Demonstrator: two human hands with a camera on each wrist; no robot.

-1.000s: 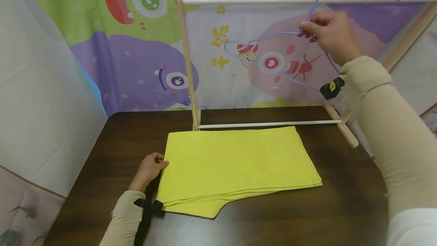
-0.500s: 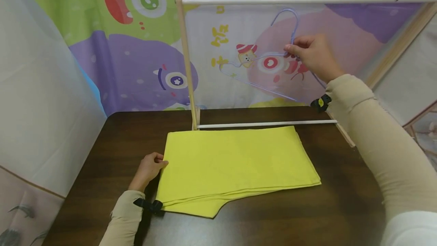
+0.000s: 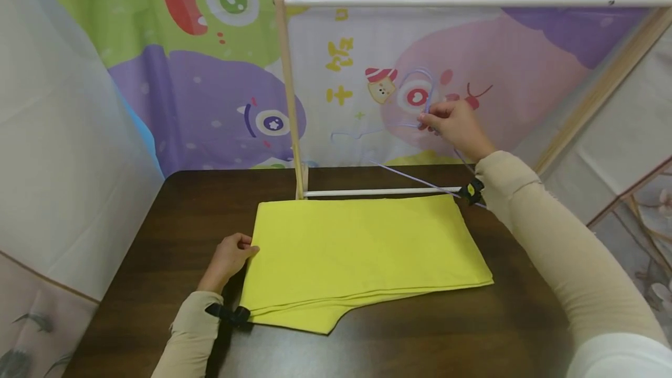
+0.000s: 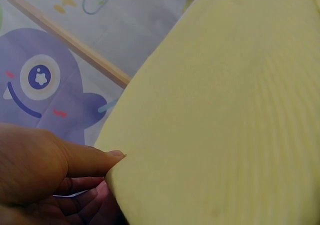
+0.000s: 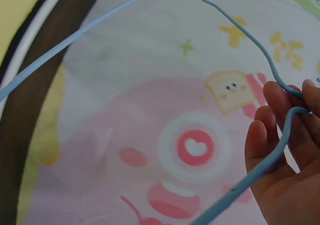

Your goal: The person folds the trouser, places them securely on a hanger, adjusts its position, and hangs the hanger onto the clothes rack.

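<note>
Lower and further left than a second ago, our right hand (image 3: 454,127) pinches the pale blue-violet hanger (image 5: 252,175) just below its hook, beneath the rack's top rail (image 3: 472,2). Our left hand (image 3: 229,255) pinches the left edge of the folded yellow cloth (image 3: 367,244), which lies on the dark table (image 3: 399,337).

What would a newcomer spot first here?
Probably the folded yellow cloth, bright on the dark table, its left edge pinched by the left hand. Next, likely the cartoon backdrop behind the table, then the thin hanger in the right hand.
</note>
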